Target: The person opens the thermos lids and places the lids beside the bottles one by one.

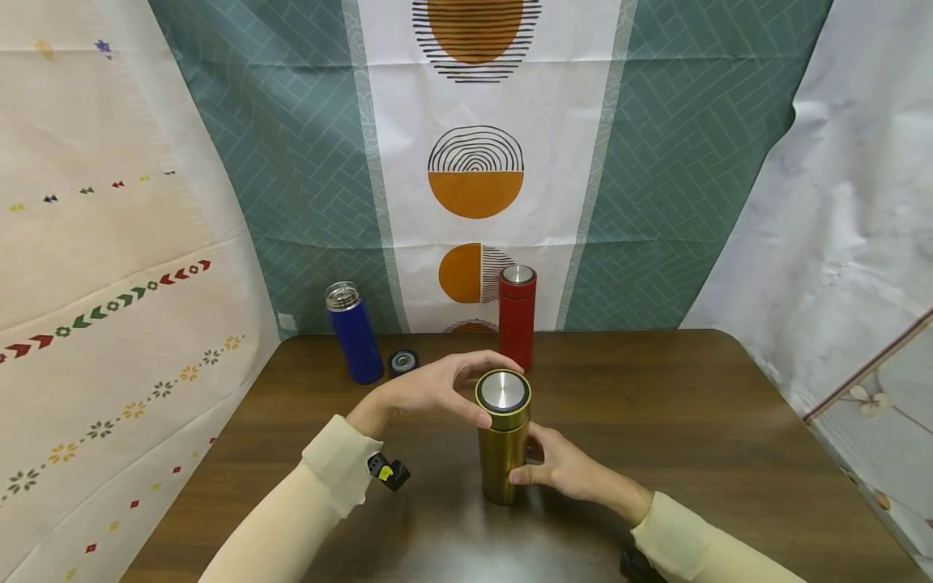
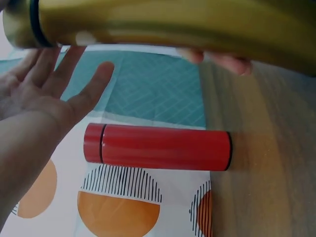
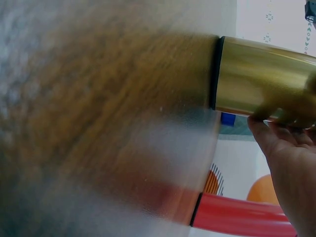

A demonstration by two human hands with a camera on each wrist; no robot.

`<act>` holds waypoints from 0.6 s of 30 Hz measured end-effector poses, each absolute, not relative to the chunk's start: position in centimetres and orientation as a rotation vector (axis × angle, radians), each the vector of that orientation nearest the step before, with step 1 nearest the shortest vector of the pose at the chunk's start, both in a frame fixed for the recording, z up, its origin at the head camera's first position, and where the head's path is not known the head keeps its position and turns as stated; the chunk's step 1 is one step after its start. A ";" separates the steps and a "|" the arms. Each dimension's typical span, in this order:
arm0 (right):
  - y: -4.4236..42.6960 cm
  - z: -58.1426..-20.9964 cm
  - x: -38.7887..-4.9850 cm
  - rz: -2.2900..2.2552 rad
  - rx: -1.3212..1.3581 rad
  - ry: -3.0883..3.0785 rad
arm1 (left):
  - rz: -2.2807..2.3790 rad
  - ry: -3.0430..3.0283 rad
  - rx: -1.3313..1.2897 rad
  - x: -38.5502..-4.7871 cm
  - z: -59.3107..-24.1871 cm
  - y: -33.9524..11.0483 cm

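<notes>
- Head view: a gold flask [image 1: 500, 453], lid on, is upright around the middle of the table [image 1: 692, 421], between its left and right edges; whether its base touches the wood I cannot tell.
- The right hand [image 1: 564, 465] has its grip clamped on the flask's lower body, thumb in front, other fingers behind.
- The left hand [image 1: 440, 383] reaches around the steel-topped lid [image 1: 504, 390], thumb at its front left and fingers passing behind; I cannot tell whether this grip is tight. Left wrist view shows those fingers spread, the lowest apart from the flask.
- Just in from the table's far edge, beyond the gold flask, a red flask [image 1: 517, 320] stands upright, lid on.
- Near the far left corner stands a blue flask [image 1: 357, 336], its metal neck bare, with a dark cap [image 1: 404, 362] just to its right.
- Behind the far edge hangs a teal and white cloth [image 1: 670, 186] with orange circles.
</notes>
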State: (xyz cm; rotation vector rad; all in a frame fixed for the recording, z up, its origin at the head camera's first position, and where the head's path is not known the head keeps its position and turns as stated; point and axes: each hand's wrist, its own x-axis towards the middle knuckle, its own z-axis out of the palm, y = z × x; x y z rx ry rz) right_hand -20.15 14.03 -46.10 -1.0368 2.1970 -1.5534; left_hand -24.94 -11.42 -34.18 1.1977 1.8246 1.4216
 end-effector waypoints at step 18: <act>14.1 -45.8 -20.3 -1.536 -1.037 2.201 | 1.252 1.783 1.346 -26.2 -32.9 -11.9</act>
